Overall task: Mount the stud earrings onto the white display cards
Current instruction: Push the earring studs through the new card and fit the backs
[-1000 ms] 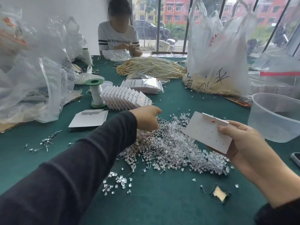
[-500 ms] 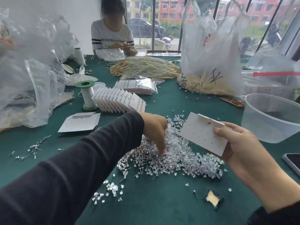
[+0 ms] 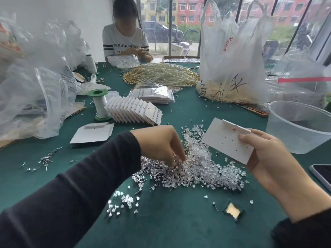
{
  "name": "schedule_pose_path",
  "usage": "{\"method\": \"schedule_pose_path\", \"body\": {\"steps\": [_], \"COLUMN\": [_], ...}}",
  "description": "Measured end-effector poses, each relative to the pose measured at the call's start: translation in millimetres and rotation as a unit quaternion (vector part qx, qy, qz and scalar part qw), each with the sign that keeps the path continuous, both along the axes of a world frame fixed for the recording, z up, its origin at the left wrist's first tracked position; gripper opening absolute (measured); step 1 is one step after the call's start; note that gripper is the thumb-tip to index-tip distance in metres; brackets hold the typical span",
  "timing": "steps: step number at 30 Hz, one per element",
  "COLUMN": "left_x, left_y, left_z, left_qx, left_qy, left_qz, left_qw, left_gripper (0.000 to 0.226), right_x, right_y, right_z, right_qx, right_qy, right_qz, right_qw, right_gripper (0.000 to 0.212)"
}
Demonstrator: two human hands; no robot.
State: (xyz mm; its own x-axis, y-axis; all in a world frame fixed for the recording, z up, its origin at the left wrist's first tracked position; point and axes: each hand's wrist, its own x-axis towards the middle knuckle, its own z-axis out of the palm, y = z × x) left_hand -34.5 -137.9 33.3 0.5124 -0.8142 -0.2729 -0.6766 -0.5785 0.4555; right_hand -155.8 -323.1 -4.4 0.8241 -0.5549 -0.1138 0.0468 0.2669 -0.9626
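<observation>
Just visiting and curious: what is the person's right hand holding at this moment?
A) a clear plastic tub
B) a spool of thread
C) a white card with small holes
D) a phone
C: the right hand grips the white card by its right edge, with the side that shows the rows of small holes turned toward the camera.

- You work in soft daylight from the windows point(image 3: 179, 24) at the far side; shadows are very weak.
- The stud earrings point(image 3: 157, 174) give small glints, and the white display card point(image 3: 227, 142) looks sharp.
- The edges bend and are slightly blurred.
</observation>
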Motion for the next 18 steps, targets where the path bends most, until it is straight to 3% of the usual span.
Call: {"method": "schedule_pose_path", "body": {"steps": [3, 5, 6, 13, 18], "left_x": [-6, -14, -19, -21, -12], "left_y": [12, 12, 10, 0, 1], "left_z": [1, -11, -19, -39, -36], "left_qx": [0.011, 0.05, 0.059, -0.057, -0.108], "left_qy": [-0.012, -0.082, -0.114, -0.125, -0.135], "left_qz": [0.009, 0.012, 0.005, 0.021, 0.059], "left_qw": [1.0, 0.995, 0.992, 0.99, 0.983], "left_gripper": [0.054, 0.086, 0.091, 0.033, 0.027], "right_x": [0, 0, 0, -1, -1], "right_y": [-1, -1, -1, 1, 1], "right_z": [0, 0, 0, -1, 0], "right_qx": [0.006, 0.008, 0.008, 0.002, -0.002], "right_qy": [-0.002, -0.002, -0.002, -0.001, -0.003], "right_qz": [-0.004, -0.004, -0.003, 0.002, 0.004], "right_qw": [1.0, 1.0, 1.0, 1.0, 1.0], "right_gripper": [0.012, 0.013, 0.013, 0.013, 0.013]}}
